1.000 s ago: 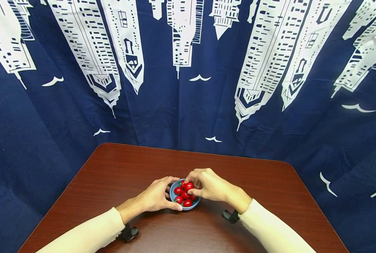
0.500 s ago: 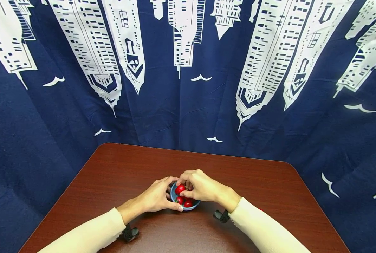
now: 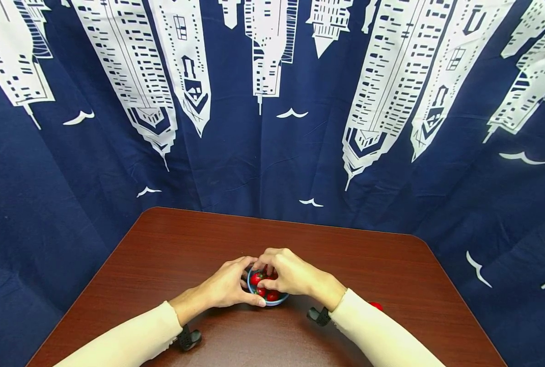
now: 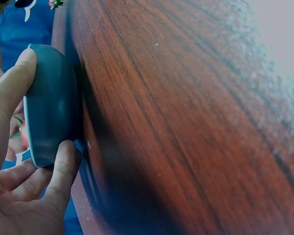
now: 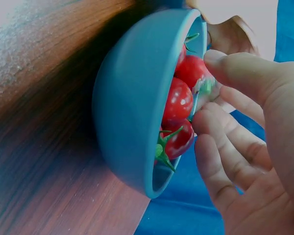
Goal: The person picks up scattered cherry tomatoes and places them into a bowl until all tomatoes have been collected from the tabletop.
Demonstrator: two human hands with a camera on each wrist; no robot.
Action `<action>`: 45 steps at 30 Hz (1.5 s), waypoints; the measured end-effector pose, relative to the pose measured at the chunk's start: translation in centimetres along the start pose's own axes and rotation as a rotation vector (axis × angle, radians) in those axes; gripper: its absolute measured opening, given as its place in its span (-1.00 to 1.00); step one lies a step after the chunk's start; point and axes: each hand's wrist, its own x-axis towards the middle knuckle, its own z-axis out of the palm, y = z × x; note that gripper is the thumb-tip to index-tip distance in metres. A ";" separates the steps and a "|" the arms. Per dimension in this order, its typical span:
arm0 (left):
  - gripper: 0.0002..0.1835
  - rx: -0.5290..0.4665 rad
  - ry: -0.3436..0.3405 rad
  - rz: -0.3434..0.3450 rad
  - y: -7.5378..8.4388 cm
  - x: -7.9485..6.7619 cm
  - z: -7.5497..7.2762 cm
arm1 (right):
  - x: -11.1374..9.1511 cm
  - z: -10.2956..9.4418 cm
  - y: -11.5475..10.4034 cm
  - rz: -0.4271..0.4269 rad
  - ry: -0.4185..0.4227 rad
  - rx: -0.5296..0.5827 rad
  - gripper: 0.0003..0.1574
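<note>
A small blue bowl (image 3: 282,297) holds several red cherry tomatoes (image 5: 178,102) with green stems. My left hand (image 3: 223,286) grips the bowl's left side, thumb at the near rim and fingers round the far side. In the left wrist view those fingers (image 4: 64,169) press against the outer wall. Over the bowl is my right hand (image 3: 293,271), its thumb and fingers spread around a tomato (image 3: 256,278) at the left. In the right wrist view the thumb tip lies against a tomato (image 5: 190,70) whose stem is blurred. The right hand hides part of the bowl's contents.
A red thing (image 3: 376,306), mostly hidden by the right sleeve, lies on the brown wooden table (image 3: 171,244). Behind the table hangs a dark blue curtain (image 3: 236,168) with white buildings. Black wrist devices (image 3: 191,337) sit under both forearms.
My right hand has moved left and slightly down over the bowl, with a tomato lowered into its left side. The red thing past the right sleeve has come into view. The left hand holds still.
</note>
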 end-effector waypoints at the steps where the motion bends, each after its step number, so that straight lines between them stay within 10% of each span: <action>1: -0.05 -0.003 -0.001 0.002 0.0 0.0 0.0 | -0.1 0.0 0.0 0.004 0.004 -0.003 -0.57; 21: 0.02 0.011 0.002 -0.012 -0.2 0.0 0.0 | -2.6 -2.0 -0.1 0.046 0.090 -0.012 -0.52; 45: 0.07 0.027 0.020 -0.022 0.0 0.0 0.1 | -10.6 -4.0 3.0 0.181 0.193 -0.075 -0.50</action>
